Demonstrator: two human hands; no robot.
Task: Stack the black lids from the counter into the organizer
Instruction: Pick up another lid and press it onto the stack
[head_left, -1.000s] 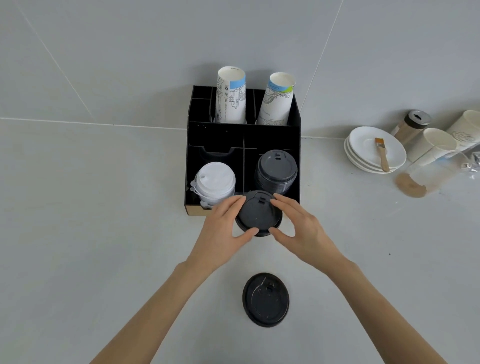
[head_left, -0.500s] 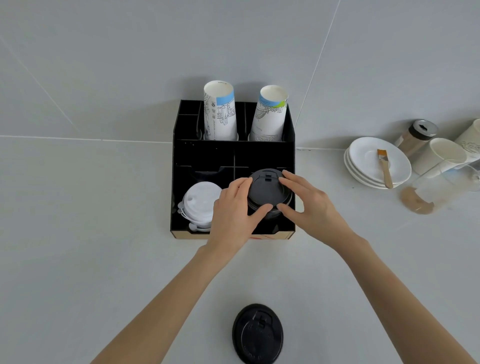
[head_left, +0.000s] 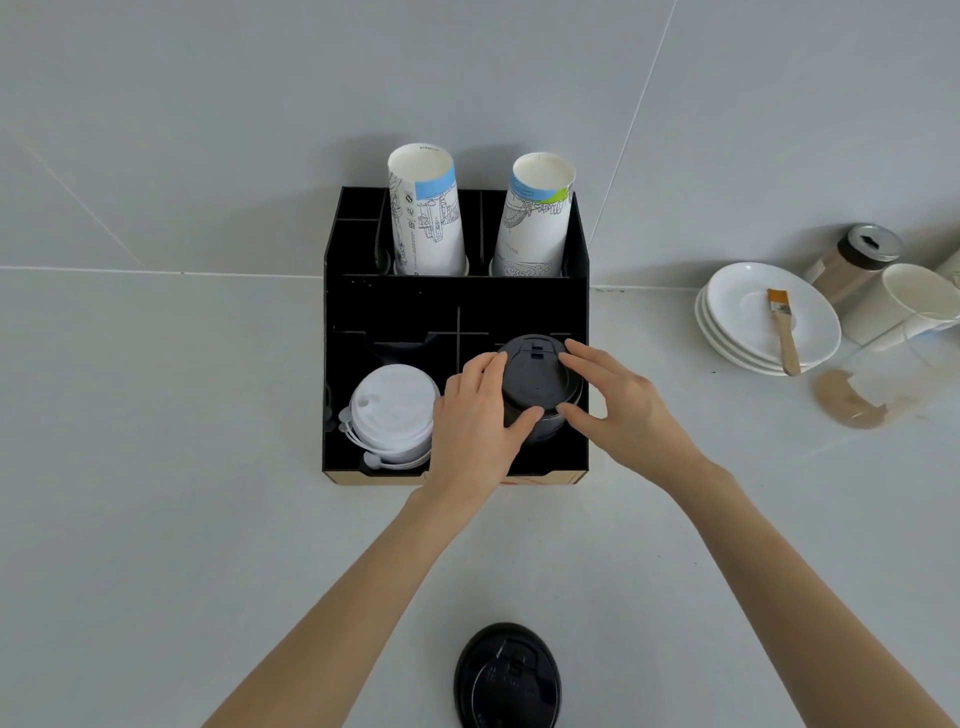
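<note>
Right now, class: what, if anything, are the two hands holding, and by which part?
Both hands hold one black lid by its rim: the left hand grips its left edge, the right hand its right edge, over the lid stack in the organizer.

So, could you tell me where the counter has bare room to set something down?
Free: the grey counter left of the black organizer, and between it and the stacked white saucers. Crowded: the far right corner, and the front, where a loose black lid lies between the forearms.

Between the hands, black lids; left of them, white lids; beyond, white cups with line drawings and blue bands.
</note>
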